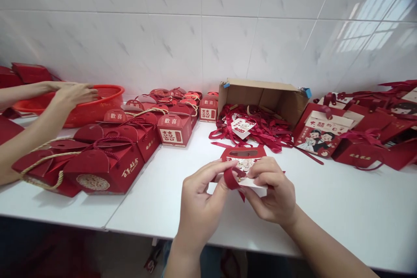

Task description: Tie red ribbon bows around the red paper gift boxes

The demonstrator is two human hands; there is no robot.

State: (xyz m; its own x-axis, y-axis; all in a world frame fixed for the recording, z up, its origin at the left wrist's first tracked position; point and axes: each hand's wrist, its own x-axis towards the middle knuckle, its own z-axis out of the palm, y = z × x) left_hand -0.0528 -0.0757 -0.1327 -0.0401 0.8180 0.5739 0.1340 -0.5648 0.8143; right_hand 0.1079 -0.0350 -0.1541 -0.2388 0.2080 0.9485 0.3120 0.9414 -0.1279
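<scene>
My left hand (198, 200) pinches a loop of red ribbon (232, 179) between thumb and forefinger. My right hand (272, 193) grips the lower edge of a small red and white gift box (245, 159) lying flat on the white table (352, 208), and its fingers also touch the ribbon. Both hands meet just in front of the box, near the table's front edge.
A cardboard box (263, 95) on its side spills red ribbons (260, 128) behind my hands. Several assembled red gift boxes (137, 134) crowd the left; larger red boxes (329, 132) sit right. Another person's hand (73, 93) touches a red basket (97, 104) at far left.
</scene>
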